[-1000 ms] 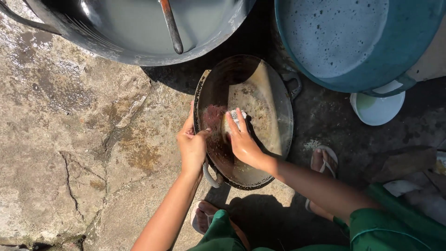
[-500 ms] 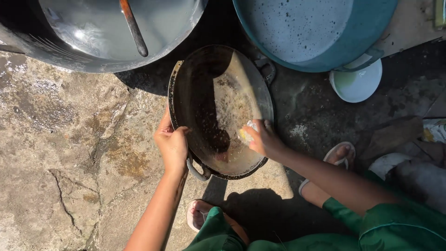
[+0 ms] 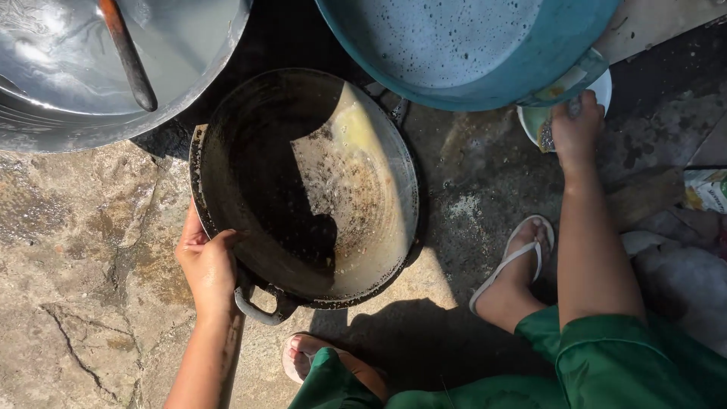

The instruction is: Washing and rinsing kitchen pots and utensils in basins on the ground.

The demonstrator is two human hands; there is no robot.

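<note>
The left hand [image 3: 206, 265] is closed on the near rim of the blackened wok [image 3: 303, 189], just beside its loop handle, holding it tilted on the wet stone floor [image 3: 83, 250]. The right hand [image 3: 575, 125] has its fingers curled down into the small white bowl [image 3: 564, 113] under the teal tub [image 3: 462, 45] — whether it grips a scrubber I cannot tell. One-handed, the greasy wok could slip — the rim looks slick.

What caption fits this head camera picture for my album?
Left hand grips the rim of a dirty wok while right hand presses a scrubber into a small white bowl.
</note>
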